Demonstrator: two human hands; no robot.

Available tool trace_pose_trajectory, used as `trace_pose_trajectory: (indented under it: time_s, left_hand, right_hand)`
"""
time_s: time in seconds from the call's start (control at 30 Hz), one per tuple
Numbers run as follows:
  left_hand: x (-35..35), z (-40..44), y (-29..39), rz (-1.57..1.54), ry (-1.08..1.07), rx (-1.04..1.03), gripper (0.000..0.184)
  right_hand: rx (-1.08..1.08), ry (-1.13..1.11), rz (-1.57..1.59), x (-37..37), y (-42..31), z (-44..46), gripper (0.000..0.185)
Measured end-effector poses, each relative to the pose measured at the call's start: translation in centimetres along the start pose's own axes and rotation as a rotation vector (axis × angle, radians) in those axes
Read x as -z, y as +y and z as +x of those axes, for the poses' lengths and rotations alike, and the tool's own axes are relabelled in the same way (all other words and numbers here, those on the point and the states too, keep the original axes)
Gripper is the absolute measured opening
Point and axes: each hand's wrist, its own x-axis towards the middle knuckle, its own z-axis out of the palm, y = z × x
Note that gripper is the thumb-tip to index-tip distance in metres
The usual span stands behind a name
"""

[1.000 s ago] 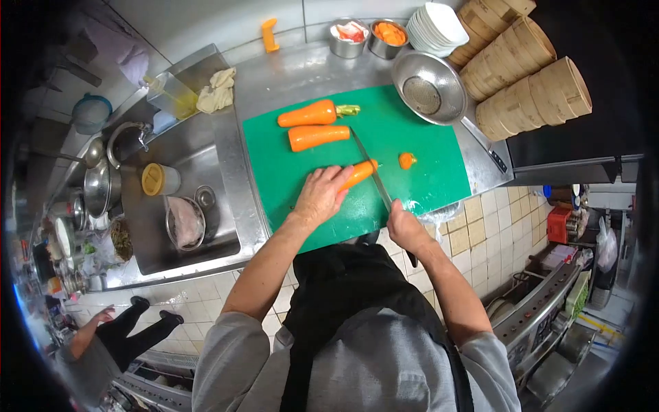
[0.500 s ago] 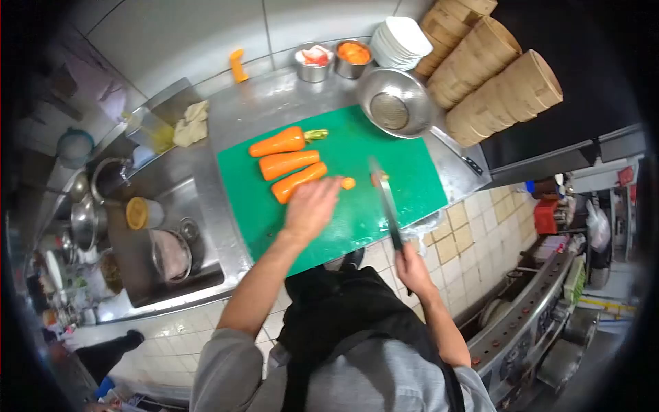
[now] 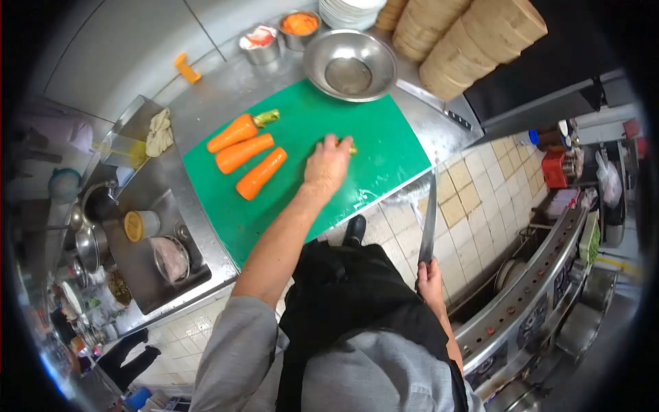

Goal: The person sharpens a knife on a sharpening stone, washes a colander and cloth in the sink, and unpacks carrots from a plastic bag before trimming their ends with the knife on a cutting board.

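My left hand (image 3: 328, 165) is over the middle of the green cutting board (image 3: 384, 123), fingers curled together on a small carrot end (image 3: 353, 149) whose greenish tip shows past the fingertips. Whatever else lies under the fingers is hidden. My right hand (image 3: 430, 280) grips the handle of a kitchen knife (image 3: 429, 220), held off the board's right front edge with its blade pointing away from me. Left of my left hand lie a peeled carrot with a green stem end (image 3: 233, 133) and two peeled carrots with trimmed tops, one in the middle (image 3: 244, 153) and one nearer me (image 3: 261, 174).
A metal strainer bowl (image 3: 350, 65) overlaps the board's back edge, beside a second knife (image 3: 439, 106). Behind are two metal cups (image 3: 261, 47), stacked white plates (image 3: 352, 12) and bamboo steamers (image 3: 480, 48). An orange peeler-like tool (image 3: 187, 69) leans by the wall; a sink (image 3: 154, 292) is left.
My left hand has left the nearest carrot and moved right to the cut end. My right hand has drawn the knife off the board to the right. The view has shifted.
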Motion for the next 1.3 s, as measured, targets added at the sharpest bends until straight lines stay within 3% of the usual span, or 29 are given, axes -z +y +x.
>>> trace_pose_trajectory:
  time_s: [0.07, 0.2, 0.27, 0.3, 0.33, 0.37, 0.43, 0.5, 0.63, 0.7, 0.83, 0.9, 1.0, 1.07, 1.17, 1.3]
  left_hand:
    - [-0.8, 0.7, -0.5, -0.087, 0.061, -0.014, 0.037]
    - [-1.2, 0.1, -3.3, -0.157, 0.170, -0.079, 0.029]
    - [-1.6, -1.0, -5.1, -0.755, 0.204, -0.009, 0.031]
    - [-2.5, -1.1, -5.9, -0.883, 0.199, -0.032, 0.033]
    - [-2.2, -1.7, -5.6, -0.858, 0.216, -0.010, 0.033]
    - [-1.9, -2.2, -5.1, -0.821, 0.212, -0.039, 0.032]
    - [-0.5, -3.7, -4.3, -0.758, 0.239, -0.050, 0.031]
    - [0.5, -6.5, -3.4, -0.684, 0.347, -0.140, 0.033]
    - [1.8, -12.7, -3.6, -0.517, 0.508, -0.121, 0.035]
    - [1.5, -14.6, -5.1, -0.538, 0.330, -0.015, 0.037]
    - [1.2, -13.4, -7.3, -0.396, 0.325, 0.021, 0.036]
    - [0.9, -11.3, -7.8, -0.269, 0.478, 0.034, 0.035]
    - [1.3, -9.8, -7.4, -0.421, 0.481, 0.134, 0.032]
    - [1.4, -9.6, -7.8, -0.423, 0.507, 0.111, 0.030]
    - [0.6, -9.9, -9.0, -0.380, 0.642, 0.111, 0.033]
    - [0.8, -12.0, -9.5, -0.509, 0.722, 0.259, 0.036]
  right_hand:
    - [-0.009, -0.027, -0.016, 0.6, 0.7, -0.1, 0.012]
    - [-0.055, -0.025, -0.021, 1.7, 2.3, -0.1, 0.012]
    - [-0.049, -0.010, -0.017, 2.3, 3.9, -0.3, 0.009]
    - [-0.010, 0.018, -0.045, 2.7, 5.1, -0.4, 0.008]
    - [0.040, 0.042, -0.073, 2.4, 4.9, -0.3, 0.008]
    - [-0.084, 0.015, -0.029, 2.8, 4.5, -0.6, 0.007]
    - [-0.018, 0.019, -0.033, 3.1, 5.8, -0.8, 0.007]
    - [0.035, -0.016, -0.038, 3.5, 8.8, -0.3, 0.008]
    - [0.017, -0.006, -0.034, 4.1, 10.9, 0.7, 0.010]
    - [-0.069, -0.079, -0.033, 4.5, 9.9, 1.2, 0.012]
    - [-0.027, -0.125, -0.173, 4.2, 7.0, 2.1, 0.010]
    - [-0.085, -0.126, -0.136, 3.9, 6.4, 2.2, 0.010]
    - [-0.123, -0.129, -0.146, 3.5, 4.8, 2.3, 0.009]
    - [-0.129, -0.198, -0.324, 3.5, 4.0, 2.2, 0.008]
    - [0.026, -0.179, -0.435, 4.8, 7.8, 2.7, 0.015]
    - [-0.123, -0.252, -0.357, 5.7, 5.5, 1.9, 0.011]
